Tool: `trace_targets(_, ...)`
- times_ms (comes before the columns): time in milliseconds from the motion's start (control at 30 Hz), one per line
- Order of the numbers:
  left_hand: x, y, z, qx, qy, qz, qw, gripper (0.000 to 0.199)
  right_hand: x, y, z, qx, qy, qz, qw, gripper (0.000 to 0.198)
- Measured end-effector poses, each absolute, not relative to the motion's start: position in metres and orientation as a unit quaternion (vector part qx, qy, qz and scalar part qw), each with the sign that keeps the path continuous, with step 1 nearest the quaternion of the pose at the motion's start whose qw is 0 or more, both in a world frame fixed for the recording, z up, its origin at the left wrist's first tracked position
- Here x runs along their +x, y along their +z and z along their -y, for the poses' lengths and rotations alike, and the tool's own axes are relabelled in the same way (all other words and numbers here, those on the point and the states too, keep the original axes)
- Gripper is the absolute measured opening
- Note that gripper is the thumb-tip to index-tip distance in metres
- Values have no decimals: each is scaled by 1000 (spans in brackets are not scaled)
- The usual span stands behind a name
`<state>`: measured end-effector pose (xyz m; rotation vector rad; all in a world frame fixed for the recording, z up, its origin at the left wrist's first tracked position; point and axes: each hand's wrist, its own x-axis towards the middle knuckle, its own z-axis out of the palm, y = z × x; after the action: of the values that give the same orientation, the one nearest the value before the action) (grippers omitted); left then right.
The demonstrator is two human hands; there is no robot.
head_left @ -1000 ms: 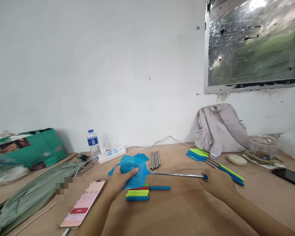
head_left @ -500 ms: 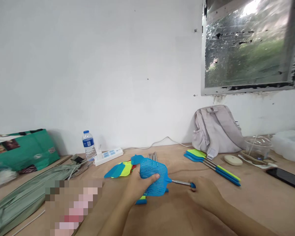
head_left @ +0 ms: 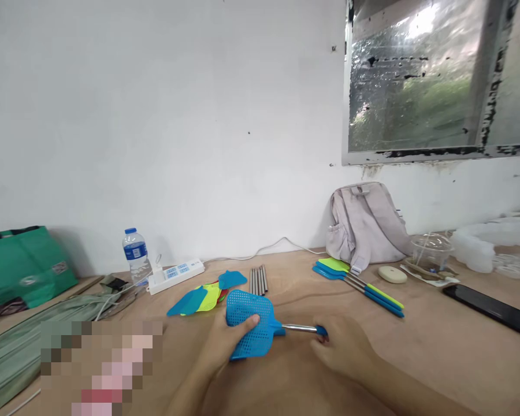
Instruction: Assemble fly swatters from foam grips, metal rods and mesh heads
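A blue fly swatter (head_left: 250, 325) with a perforated head and a metal rod (head_left: 300, 328) lies between my two hands above the table. My left hand (head_left: 222, 340) grips the head's left side, thumb across the mesh. My right hand (head_left: 344, 344) is closed around the blue handle (head_left: 321, 331) at the rod's right end; most of that handle is hidden in the fist. Behind the swatter are several loose metal rods (head_left: 259, 281). To their left, blue and yellow-green swatter heads (head_left: 208, 297) overlap, with a bit of red showing.
Complete fly swatters (head_left: 372, 293) lie at right, before a pale backpack (head_left: 368, 225). Beyond are a cream oval object (head_left: 392, 274), a clear plastic cup (head_left: 432, 252) and a black phone (head_left: 494, 309). A power strip (head_left: 177, 276), water bottle (head_left: 136, 254) and green bag (head_left: 28, 268) stand left.
The view has swung slightly right, so everything sits further left. Both hands keep hold of the swatter, which has come a little nearer to me, showing more of the loose rods.
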<state>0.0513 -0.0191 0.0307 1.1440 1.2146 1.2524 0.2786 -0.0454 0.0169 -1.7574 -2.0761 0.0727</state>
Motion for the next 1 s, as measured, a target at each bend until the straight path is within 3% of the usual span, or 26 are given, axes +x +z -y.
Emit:
trace_targets(233, 28, 28, 11, 379, 580, -418, 588, 42, 299, 10, 34, -443, 169, 839, 265, 29)
trace_targets(367, 13, 19, -2, 404, 620, -369, 562, 32, 343, 6, 15, -453, 126, 836, 282, 28)
trace_targets(500, 5, 3, -12, 478, 661, -437, 378, 22, 407, -9, -13, -525, -11, 794, 308, 27)
trace_targets(633, 6, -5, -10, 656, 520, -530, 137, 12, 462, -30, -35, -627, -98, 727, 261, 30)
trace_targets(733, 13, -6, -5, 744, 412, -526, 12, 14, 482, -39, -43, -674, -154, 691, 211, 34)
trace_targets(867, 28, -7, 2, 797, 320, -509, -60, 17, 476, -37, -44, -667, -224, 688, 177, 27)
trace_targets(1000, 48, -12, 7, 815, 266, -509, -73, 23, 417, -39, -34, -543, -223, 776, 232, 22)
